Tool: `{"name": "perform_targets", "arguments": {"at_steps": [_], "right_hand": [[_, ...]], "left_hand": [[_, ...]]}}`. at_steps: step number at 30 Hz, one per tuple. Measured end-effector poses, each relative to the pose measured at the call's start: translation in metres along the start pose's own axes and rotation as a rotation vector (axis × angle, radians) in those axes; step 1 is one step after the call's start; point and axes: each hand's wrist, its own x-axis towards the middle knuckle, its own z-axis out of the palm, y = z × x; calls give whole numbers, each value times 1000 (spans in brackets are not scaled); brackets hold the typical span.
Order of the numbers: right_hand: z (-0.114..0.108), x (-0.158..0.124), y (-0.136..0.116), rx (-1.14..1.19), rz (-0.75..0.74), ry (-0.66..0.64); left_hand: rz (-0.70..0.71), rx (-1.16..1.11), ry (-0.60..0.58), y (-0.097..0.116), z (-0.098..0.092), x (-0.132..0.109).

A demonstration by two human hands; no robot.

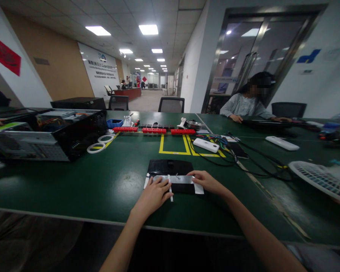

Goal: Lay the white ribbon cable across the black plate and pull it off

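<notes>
A black flat panel point(158, 166) lies on the green table in front of me. Across its middle runs a silvery strip point(184, 180), with a white ridged piece point(198, 189) at its right end and a narrow white strip point(171, 195) crossing it upright. My left hand point(155, 192) rests on the left part of the silvery strip, fingers spread and lying flat, beside the narrow white strip. At the right end, my right hand point(206, 182) has thumb and forefinger closed about the silvery strip's edge; the fingers underneath are hidden.
An opened computer case point(56, 136) stands left, near white rings point(98, 145). Red blocks point(154, 130) line the back beside a blue tray point(115, 123). A white device point(206, 145) and black cables point(255, 166) lie right, with a white fan point(314, 173) beyond. A person point(252, 102) sits across the table.
</notes>
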Motion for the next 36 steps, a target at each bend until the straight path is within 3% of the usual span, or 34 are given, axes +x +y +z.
{"name": "perform_targets", "arguments": {"at_steps": [14, 18, 22, 26, 31, 36], "right_hand": [[-2, -2, -4, 84, 24, -26], [-2, -3, -11, 187, 22, -41], [-5, -6, -17, 287, 55, 27], [-14, -11, -17, 441, 82, 183], [-31, -13, -10, 671, 65, 532], [-47, -15, -2, 829, 6, 895]], "left_hand": [[-19, -20, 50, -6, -3, -5], [-72, -46, 121, -15, -17, -17], [-183, -64, 221, -32, -25, -38], [-299, -72, 325, -50, -17, -62], [-313, -67, 348, -62, 1, -81], [-285, -23, 346, -62, 10, -86]]}}
